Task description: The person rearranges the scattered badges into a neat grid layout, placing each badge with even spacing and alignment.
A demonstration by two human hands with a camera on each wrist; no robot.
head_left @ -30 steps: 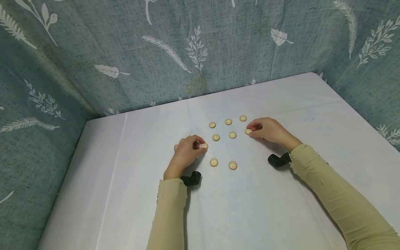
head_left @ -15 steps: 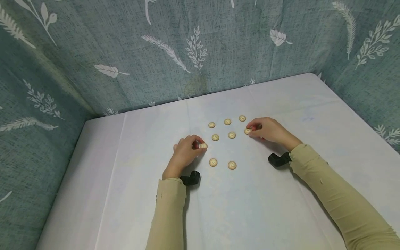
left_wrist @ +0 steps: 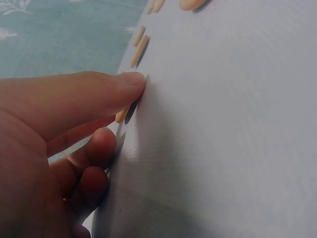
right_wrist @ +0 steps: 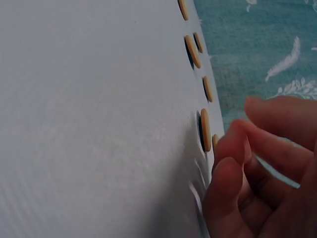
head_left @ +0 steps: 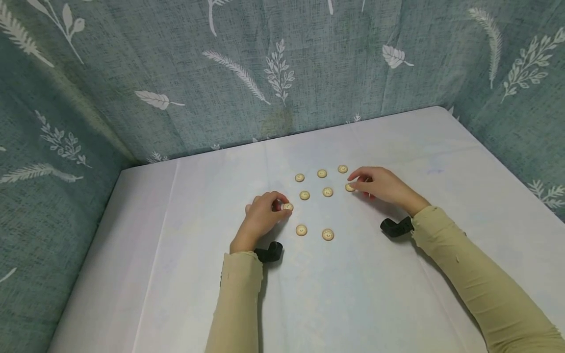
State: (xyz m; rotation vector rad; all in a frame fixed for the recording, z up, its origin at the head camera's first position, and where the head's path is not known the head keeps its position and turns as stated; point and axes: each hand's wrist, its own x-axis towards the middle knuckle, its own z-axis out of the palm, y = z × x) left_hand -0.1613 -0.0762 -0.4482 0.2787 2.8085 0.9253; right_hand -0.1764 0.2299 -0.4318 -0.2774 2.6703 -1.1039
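Note:
My left hand [head_left: 262, 213] pinches a round tan wooden button [head_left: 288, 207] by its edge, low over the white cloth. In the left wrist view the thumb [left_wrist: 114, 89] covers most of that button. At the right end of the middle row, another wooden button [head_left: 349, 187] lies flat beside my right hand [head_left: 381, 185]. The right wrist view has this button [right_wrist: 205, 130] standing apart from the thumb and fingers, which are loosely bent and hold nothing. More buttons lie between the hands: a back row with a middle button [head_left: 322, 173], and a middle row with its centre button [head_left: 327, 192].
Nearer me lie two more buttons, a left one [head_left: 301, 230] and a right one [head_left: 328, 234]. The table [head_left: 198, 294] has a white cloth. A teal leaf-patterned curtain [head_left: 176, 59] hangs along the back and sides. Each wrist carries a black camera mount [head_left: 270, 252].
My right hand has let go of the button at the right end of the middle row and drawn back slightly. The left hand stays where it was with its button.

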